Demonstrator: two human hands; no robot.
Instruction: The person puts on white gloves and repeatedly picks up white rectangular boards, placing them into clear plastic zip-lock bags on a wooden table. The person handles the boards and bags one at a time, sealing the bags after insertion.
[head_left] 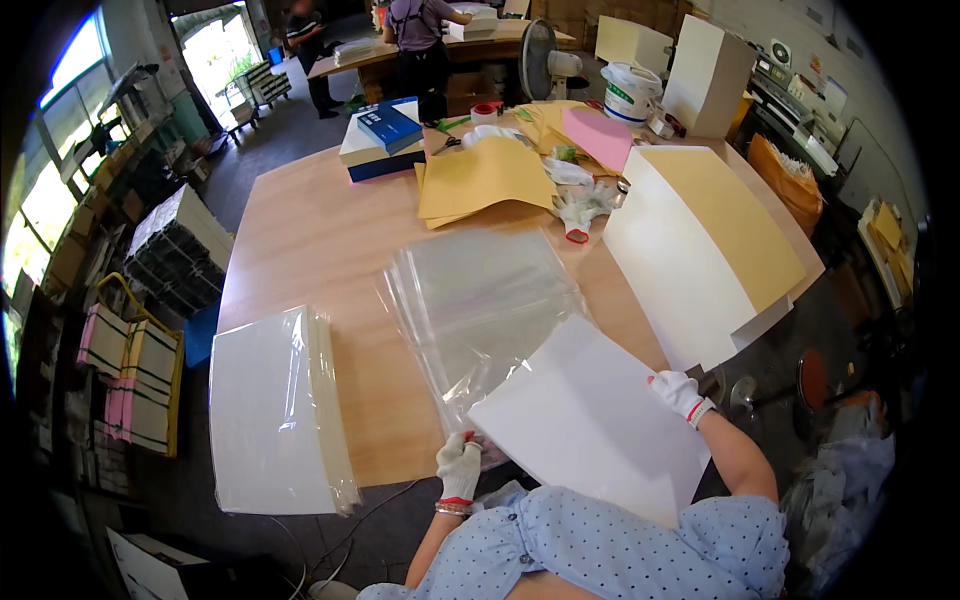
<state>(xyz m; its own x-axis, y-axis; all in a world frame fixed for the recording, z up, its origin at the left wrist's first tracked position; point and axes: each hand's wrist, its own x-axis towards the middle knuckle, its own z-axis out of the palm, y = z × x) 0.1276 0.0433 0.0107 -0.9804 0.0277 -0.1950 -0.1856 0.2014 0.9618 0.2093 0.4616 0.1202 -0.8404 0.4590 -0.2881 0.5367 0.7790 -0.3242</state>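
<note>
My right hand [681,395], in a white knitted glove with bare fingertips, is closed on the right edge of a large white sheet of paper or board [600,415]. It is tilted in front of me, its far-left edge over a fanned pile of clear plastic bags [490,290]. My left hand [459,468], gloved alike, pinches the near edge of a plastic bag beside the sheet's left corner. Whether the corner is inside the bag I cannot tell. To the left stands a stack of white sheets packed in clear plastic [270,410].
On the wooden table [290,230] lie yellow-brown paper sheets [485,180], a blue box [390,127], a spare glove [583,208] and a white bucket [630,95]. A tall white stack topped with tan board [690,250] stands right. Two people work beyond, near a fan [537,60].
</note>
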